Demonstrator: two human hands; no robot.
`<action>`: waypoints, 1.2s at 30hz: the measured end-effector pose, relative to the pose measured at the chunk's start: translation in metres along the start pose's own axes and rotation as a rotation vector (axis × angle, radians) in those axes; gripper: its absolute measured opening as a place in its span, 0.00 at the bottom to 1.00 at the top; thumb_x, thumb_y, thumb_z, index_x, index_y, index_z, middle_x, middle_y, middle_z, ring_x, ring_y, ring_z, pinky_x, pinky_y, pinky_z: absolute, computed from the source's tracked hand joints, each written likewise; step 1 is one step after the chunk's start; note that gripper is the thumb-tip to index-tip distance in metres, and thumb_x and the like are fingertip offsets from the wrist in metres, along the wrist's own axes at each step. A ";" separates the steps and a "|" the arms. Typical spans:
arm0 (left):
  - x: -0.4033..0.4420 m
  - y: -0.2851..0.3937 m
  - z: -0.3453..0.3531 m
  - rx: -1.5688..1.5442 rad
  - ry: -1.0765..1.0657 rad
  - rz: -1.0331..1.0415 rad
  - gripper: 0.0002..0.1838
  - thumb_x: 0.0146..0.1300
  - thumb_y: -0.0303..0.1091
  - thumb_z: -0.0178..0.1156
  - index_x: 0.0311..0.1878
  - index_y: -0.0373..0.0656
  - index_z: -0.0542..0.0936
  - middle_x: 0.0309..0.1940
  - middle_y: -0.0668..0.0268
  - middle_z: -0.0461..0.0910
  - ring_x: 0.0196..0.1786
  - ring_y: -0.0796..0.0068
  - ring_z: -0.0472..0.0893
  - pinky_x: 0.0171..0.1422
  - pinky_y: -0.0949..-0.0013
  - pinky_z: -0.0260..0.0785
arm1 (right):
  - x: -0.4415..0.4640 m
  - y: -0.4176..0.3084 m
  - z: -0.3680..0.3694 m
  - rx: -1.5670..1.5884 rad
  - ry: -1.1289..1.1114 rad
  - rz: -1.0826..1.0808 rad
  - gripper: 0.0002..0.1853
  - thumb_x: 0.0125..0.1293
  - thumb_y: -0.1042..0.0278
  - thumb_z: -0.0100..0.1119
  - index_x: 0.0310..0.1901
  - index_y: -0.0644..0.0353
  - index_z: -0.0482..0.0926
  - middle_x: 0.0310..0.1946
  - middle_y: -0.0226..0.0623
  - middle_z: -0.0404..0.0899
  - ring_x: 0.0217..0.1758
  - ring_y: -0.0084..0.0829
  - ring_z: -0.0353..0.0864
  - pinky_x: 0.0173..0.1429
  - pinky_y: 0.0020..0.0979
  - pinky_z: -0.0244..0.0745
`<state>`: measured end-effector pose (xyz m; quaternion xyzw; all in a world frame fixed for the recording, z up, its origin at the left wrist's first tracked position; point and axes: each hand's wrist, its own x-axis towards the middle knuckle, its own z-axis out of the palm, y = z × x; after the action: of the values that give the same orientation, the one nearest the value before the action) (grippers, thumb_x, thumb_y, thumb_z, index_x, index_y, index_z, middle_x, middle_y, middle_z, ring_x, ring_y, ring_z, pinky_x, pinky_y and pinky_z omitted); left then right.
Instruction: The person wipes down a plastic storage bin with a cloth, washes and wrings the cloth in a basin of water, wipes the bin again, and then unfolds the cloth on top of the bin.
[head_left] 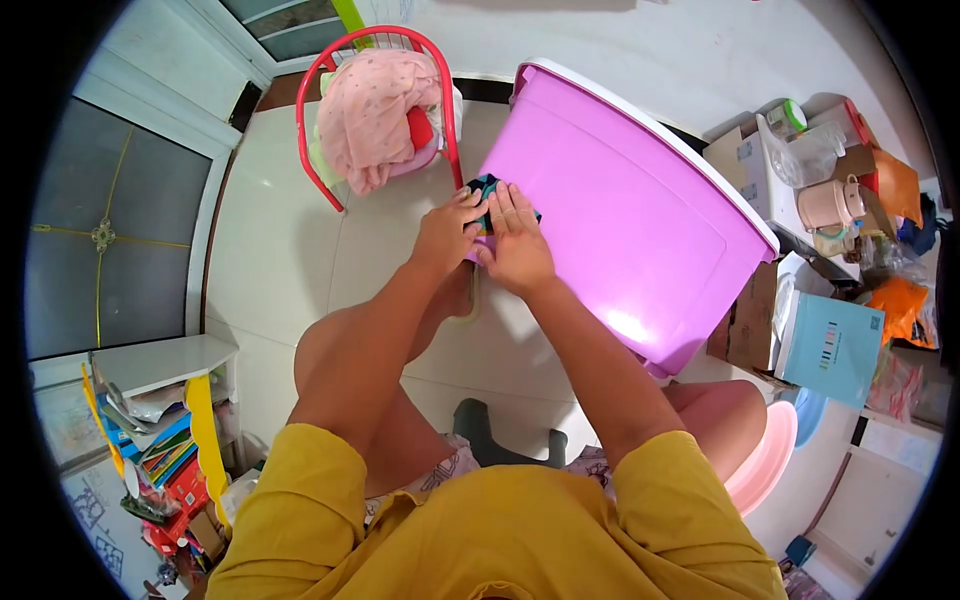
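Both my hands are together at the left edge of a large pink plastic storage box with a white rim. Under them lies a small dark piece of cloth with teal and black patches, mostly covered by my fingers. My left hand has its fingers bent over the cloth's left part. Stretched flat across the cloth's right part are the fingers of my right hand, its thumb pointing toward the left hand.
A red-framed chair holding a pink spotted cloth stands at the upper left. To the right are a light-blue box, a beige jug and a pink basin. Books fill a shelf at lower left.
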<state>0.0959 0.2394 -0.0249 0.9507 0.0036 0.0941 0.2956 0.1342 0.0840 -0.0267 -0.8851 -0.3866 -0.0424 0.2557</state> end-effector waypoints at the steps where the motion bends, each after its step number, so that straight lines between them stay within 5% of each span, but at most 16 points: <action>1: -0.004 0.001 -0.002 0.003 -0.018 -0.022 0.23 0.53 0.24 0.63 0.55 0.44 0.81 0.59 0.56 0.76 0.65 0.61 0.73 0.67 0.63 0.68 | -0.004 -0.001 0.003 -0.013 -0.024 -0.008 0.36 0.60 0.62 0.60 0.67 0.71 0.62 0.72 0.51 0.56 0.76 0.48 0.52 0.78 0.41 0.50; 9: -0.034 0.012 -0.004 0.096 0.005 -0.090 0.16 0.53 0.26 0.63 0.47 0.45 0.85 0.53 0.57 0.80 0.53 0.57 0.81 0.59 0.63 0.73 | -0.027 -0.002 0.030 -0.062 -0.012 -0.086 0.35 0.57 0.68 0.60 0.67 0.68 0.64 0.72 0.44 0.59 0.76 0.42 0.56 0.78 0.40 0.51; 12: -0.050 0.027 -0.010 0.138 -0.102 -0.205 0.10 0.53 0.29 0.63 0.40 0.46 0.86 0.45 0.57 0.83 0.43 0.54 0.83 0.50 0.58 0.75 | -0.045 -0.012 0.037 -0.193 0.060 -0.142 0.29 0.58 0.70 0.57 0.63 0.65 0.71 0.68 0.40 0.65 0.74 0.39 0.59 0.76 0.38 0.55; 14: -0.068 0.039 -0.015 0.243 -0.464 -0.286 0.08 0.52 0.31 0.61 0.36 0.46 0.84 0.36 0.56 0.83 0.39 0.53 0.81 0.47 0.54 0.74 | -0.068 -0.024 0.036 -0.189 -0.019 -0.196 0.22 0.58 0.70 0.56 0.56 0.61 0.78 0.62 0.36 0.73 0.73 0.36 0.62 0.71 0.35 0.64; 15: -0.082 0.045 -0.015 0.168 -0.369 -0.265 0.06 0.53 0.31 0.62 0.33 0.45 0.86 0.31 0.56 0.83 0.34 0.56 0.83 0.39 0.61 0.75 | -0.082 -0.028 0.032 -0.003 -0.149 -0.119 0.17 0.56 0.74 0.56 0.48 0.59 0.82 0.53 0.33 0.80 0.65 0.38 0.72 0.61 0.36 0.73; 20: -0.096 0.087 -0.045 -0.332 -0.228 -0.402 0.10 0.60 0.27 0.56 0.41 0.38 0.84 0.30 0.60 0.83 0.33 0.74 0.81 0.41 0.70 0.74 | -0.121 -0.039 -0.051 0.450 -0.291 0.388 0.16 0.55 0.85 0.52 0.45 0.64 0.81 0.46 0.38 0.82 0.48 0.41 0.83 0.50 0.36 0.77; 22: -0.090 0.106 -0.056 -0.844 -0.138 -0.594 0.13 0.66 0.31 0.53 0.47 0.34 0.82 0.40 0.60 0.84 0.42 0.74 0.81 0.47 0.69 0.74 | -0.132 -0.035 -0.085 1.241 -0.203 0.811 0.17 0.62 0.86 0.46 0.49 0.65 0.79 0.47 0.37 0.82 0.47 0.31 0.83 0.51 0.30 0.77; 23: -0.087 0.113 -0.058 -0.847 -0.184 -0.568 0.17 0.71 0.36 0.51 0.53 0.34 0.79 0.49 0.62 0.81 0.47 0.72 0.79 0.52 0.68 0.73 | -0.138 -0.036 -0.096 1.236 -0.169 0.825 0.17 0.62 0.86 0.46 0.49 0.65 0.79 0.47 0.37 0.82 0.47 0.31 0.83 0.51 0.30 0.77; 25: -0.082 0.137 -0.055 -0.902 -0.300 -0.560 0.18 0.72 0.39 0.51 0.55 0.35 0.78 0.50 0.61 0.80 0.48 0.72 0.79 0.53 0.67 0.72 | -0.152 -0.036 -0.120 1.584 0.095 0.872 0.18 0.66 0.85 0.43 0.55 0.65 0.75 0.47 0.36 0.80 0.47 0.26 0.81 0.53 0.28 0.76; 32: -0.076 0.245 -0.025 -1.063 -0.761 -0.322 0.23 0.74 0.48 0.50 0.57 0.39 0.78 0.47 0.65 0.79 0.51 0.76 0.77 0.54 0.69 0.71 | -0.235 -0.037 -0.201 1.659 0.488 0.800 0.16 0.68 0.78 0.51 0.57 0.61 0.72 0.48 0.32 0.80 0.47 0.24 0.82 0.51 0.26 0.78; 36: -0.082 0.329 -0.010 -1.026 -0.847 -0.161 0.20 0.70 0.31 0.55 0.62 0.36 0.72 0.52 0.61 0.77 0.55 0.74 0.78 0.60 0.67 0.71 | -0.298 -0.038 -0.256 1.592 0.744 0.877 0.20 0.67 0.83 0.45 0.60 0.64 0.69 0.45 0.37 0.80 0.43 0.24 0.81 0.48 0.25 0.78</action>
<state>-0.0024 -0.0320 0.1539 0.6411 -0.0872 -0.3197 0.6922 -0.0687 -0.2165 0.1296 -0.4493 0.1659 0.0533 0.8762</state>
